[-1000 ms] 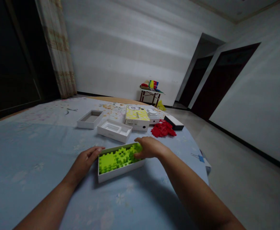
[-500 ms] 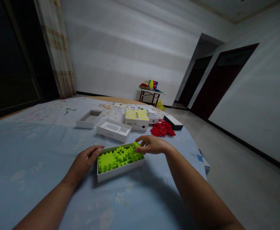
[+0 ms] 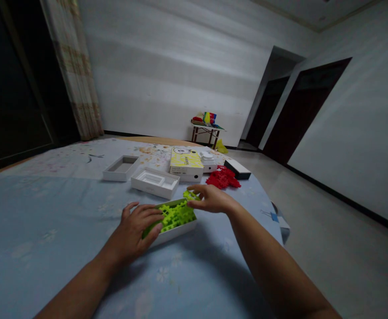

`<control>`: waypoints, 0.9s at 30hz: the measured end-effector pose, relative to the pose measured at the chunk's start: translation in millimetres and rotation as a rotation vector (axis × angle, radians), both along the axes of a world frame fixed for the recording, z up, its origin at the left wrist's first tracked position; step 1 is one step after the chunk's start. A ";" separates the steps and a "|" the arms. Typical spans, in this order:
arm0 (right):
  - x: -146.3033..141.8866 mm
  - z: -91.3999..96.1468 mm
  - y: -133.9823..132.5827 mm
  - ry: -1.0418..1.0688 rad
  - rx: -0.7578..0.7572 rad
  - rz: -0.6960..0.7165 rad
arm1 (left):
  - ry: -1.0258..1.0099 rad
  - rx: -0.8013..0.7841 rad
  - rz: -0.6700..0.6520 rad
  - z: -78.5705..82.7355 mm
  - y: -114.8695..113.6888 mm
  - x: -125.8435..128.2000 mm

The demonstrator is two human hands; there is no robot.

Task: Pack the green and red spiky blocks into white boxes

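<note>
A shallow white box point(image 3: 180, 230) lies on the blue sheet in front of me, filled with lime-green interlocking pieces point(image 3: 175, 215). My left hand point(image 3: 137, 228) lies flat over the box's left half, fingers spread on the green pieces. My right hand point(image 3: 210, 198) is at the box's far right corner, fingers pinched on one green piece point(image 3: 190, 195) lifted just above the rim.
Beyond the box stand a white tray with an insert point(image 3: 154, 181), an empty white tray point(image 3: 120, 167), a yellow carton point(image 3: 185, 162), a heap of red pieces point(image 3: 222, 178) and a dark box point(image 3: 236, 169). The bed's edge drops to the floor on the right.
My left hand has slid from the box's left end onto the green pieces. My right hand has drawn one green piece up and back from the far corner.
</note>
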State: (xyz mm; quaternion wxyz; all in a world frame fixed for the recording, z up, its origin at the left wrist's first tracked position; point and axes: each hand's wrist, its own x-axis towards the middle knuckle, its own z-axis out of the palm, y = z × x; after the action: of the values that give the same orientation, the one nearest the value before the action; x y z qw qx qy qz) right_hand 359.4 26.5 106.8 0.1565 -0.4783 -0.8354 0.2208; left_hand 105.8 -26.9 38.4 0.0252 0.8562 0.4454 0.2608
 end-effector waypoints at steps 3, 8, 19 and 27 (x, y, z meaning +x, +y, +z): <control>1.7 -5.3 1.3 0.065 -0.071 0.035 | -0.005 -0.019 -0.001 0.9 0.3 -0.4; -0.3 -17.8 5.8 0.100 -0.274 0.138 | -0.033 -0.056 -0.002 2.7 -1.2 1.3; -0.5 -14.7 0.5 0.038 0.077 0.125 | -0.163 -0.010 0.072 7.2 -1.3 -10.2; -6.2 -11.9 7.9 -0.133 0.020 0.309 | -0.332 -0.029 0.232 0.3 9.3 -31.6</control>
State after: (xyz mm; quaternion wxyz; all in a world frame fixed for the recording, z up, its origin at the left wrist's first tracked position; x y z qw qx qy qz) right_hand 353.3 34.4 94.8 0.0700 -0.3563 -0.9097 0.2016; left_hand 74.2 -17.6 38.8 0.0805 0.7438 0.5346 0.3929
